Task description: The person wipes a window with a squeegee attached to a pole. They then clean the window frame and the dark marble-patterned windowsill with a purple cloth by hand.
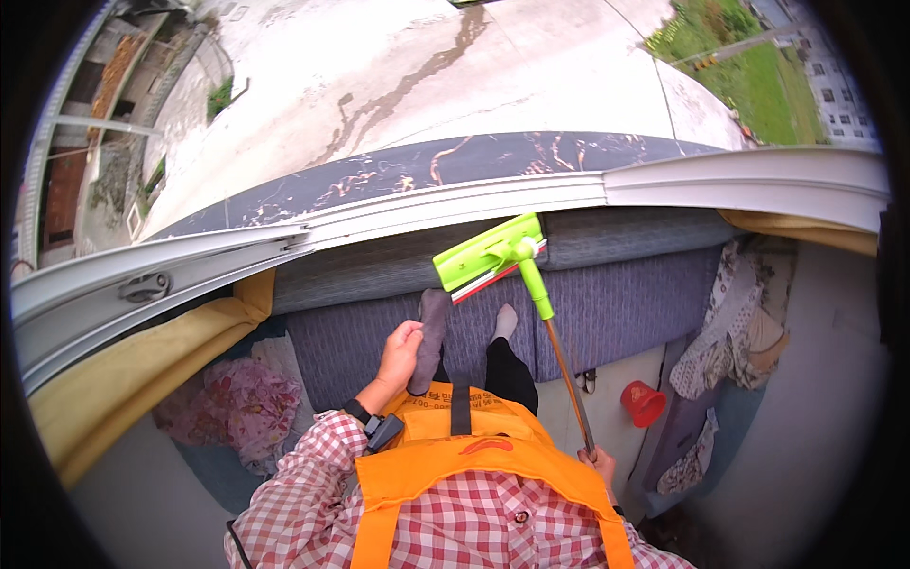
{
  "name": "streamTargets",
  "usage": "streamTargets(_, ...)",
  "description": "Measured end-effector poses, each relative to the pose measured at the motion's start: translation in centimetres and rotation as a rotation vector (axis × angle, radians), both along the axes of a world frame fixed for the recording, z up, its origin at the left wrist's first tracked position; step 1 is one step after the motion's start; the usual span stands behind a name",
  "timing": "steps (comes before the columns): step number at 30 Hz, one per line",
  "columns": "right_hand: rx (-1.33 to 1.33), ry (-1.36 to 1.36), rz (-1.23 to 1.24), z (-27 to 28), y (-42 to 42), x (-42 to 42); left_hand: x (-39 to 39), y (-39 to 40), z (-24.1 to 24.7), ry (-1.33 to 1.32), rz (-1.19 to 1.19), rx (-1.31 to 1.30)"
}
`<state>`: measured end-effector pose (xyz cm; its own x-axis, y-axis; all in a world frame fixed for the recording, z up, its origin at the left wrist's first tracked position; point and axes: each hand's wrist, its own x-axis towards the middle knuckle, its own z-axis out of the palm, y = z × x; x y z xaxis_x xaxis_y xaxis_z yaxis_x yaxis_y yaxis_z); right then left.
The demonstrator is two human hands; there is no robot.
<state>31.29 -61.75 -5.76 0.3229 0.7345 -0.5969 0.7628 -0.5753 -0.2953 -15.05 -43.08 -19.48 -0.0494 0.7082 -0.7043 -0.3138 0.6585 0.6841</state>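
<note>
In my left hand (399,357) is a folded grey-purple cloth (431,338), pinched near its middle and hanging downward. My right hand (601,464) grips the lower end of the metal pole (564,370) of a window squeegee. The squeegee's lime-green head (490,254) is raised in front of the sofa back, near the window sill. A red and white strip, apparently its blade (487,282), runs along the head's lower edge. The cloth's upper end lies close to the head; whether they touch I cannot tell.
I stand on a blue-grey sofa (611,313), one socked foot (505,322) showing. Ahead is the window track (455,213), with a pale paved yard (554,78) beyond. A red bucket (643,404) is on the floor. Yellow curtain (149,355) and floral fabric (252,405) lie left.
</note>
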Motion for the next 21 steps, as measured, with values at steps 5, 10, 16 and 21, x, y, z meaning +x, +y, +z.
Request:
streamTargets(5, -0.265, -0.293, -0.068, 2.0, -3.7, 1.9, -0.3, -0.4, 1.2, 0.013, -0.086, -0.096)
streamTargets(10, -0.190, -0.168, -0.146, -2.2, -3.8, 6.3, 2.5, 1.1, 2.4, 0.011, -0.106, -0.085)
streamTargets(16, -0.322, 0.018, -0.788, -7.3, -11.1, 7.4, 6.6, 3.2, 2.4, 0.086, -0.169, -0.056)
streamTargets(21, -0.185, 0.093, -1.131, -12.8, -8.2, 10.6, 10.2, 4.5, 4.0, 0.108, -0.200, -0.080)
